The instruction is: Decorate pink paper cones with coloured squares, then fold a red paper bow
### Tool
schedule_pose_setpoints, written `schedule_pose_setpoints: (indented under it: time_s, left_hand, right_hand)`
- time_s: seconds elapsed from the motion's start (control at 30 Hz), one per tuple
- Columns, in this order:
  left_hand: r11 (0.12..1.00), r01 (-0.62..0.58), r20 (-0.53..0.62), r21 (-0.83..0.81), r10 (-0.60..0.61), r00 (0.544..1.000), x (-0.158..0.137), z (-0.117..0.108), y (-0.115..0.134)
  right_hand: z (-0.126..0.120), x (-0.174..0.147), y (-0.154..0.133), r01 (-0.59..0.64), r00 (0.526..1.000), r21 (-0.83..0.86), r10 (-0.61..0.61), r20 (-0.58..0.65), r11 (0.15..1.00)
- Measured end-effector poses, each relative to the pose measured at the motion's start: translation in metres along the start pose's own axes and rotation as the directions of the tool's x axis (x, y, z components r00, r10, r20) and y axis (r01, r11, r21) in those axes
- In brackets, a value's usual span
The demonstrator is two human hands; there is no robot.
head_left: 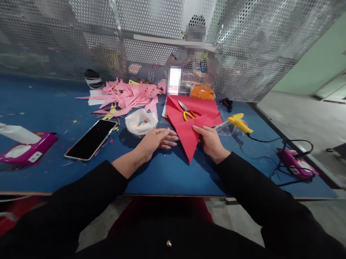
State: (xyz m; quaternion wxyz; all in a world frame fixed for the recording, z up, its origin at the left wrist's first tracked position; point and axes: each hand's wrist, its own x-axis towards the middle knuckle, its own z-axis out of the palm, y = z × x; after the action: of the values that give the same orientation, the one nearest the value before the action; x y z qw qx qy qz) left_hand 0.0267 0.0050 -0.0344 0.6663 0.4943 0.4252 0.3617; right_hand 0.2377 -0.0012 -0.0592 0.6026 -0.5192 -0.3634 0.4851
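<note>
Red paper (187, 138), right grip (211, 143) pinching, left (157, 141) half-spread

At frame centre the paper (187, 137) is coloured red, left of it the cut pieces (132, 98) pink, at right the glue gun (240, 124) yellow; the tabletop (170, 179) is coloured blue, the upper screen (155, 24) dotted silver-grey

no lettering, brand or number is legible: the white panel (35, 156) on the left purple box (48, 141) bears dark marks too small to read; the right purple box's (290, 160) label is equally unclear.
</note>
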Motion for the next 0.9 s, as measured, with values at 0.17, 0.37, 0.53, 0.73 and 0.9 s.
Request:
schedule_pose_setpoints:
  time_s: [0.17, 0.37, 0.53, 0.73, 0.9]
  left_hand:
    - [0.999, -0.05, -0.062, 0.016, 0.051, 0.997, 0.002, 0.006, -0.003]
    - [0.992, -0.12, -0.103, 0.041, 0.124, 0.987, -0.002, 0.009, -0.003]
    - [0.989, -0.128, -0.116, 0.069, 0.135, 0.984, -0.005, 0.011, -0.004]
    - [0.967, -0.198, -0.135, 0.161, 0.22, 0.966, -0.002, 0.012, -0.008]
    - [0.933, -0.239, -0.161, 0.268, 0.288, 0.944, 0.002, 0.012, -0.008]
  right_hand:
    - [-0.004, -0.004, 0.0, -0.008, 1.0, 0.033, 0.008, 0.013, 0.999]
    - [0.0, -0.009, 0.0, -0.04, 0.999, 0.06, 0.038, 0.038, 0.997]
    - [0.001, -0.013, -0.002, -0.054, 0.996, 0.069, 0.049, 0.071, 0.996]
    - [0.004, -0.016, -0.002, -0.052, 0.994, 0.019, 0.05, 0.094, 0.998]
    - [0.006, -0.019, -0.001, -0.066, 0.987, -0.055, 0.073, 0.146, 0.996]
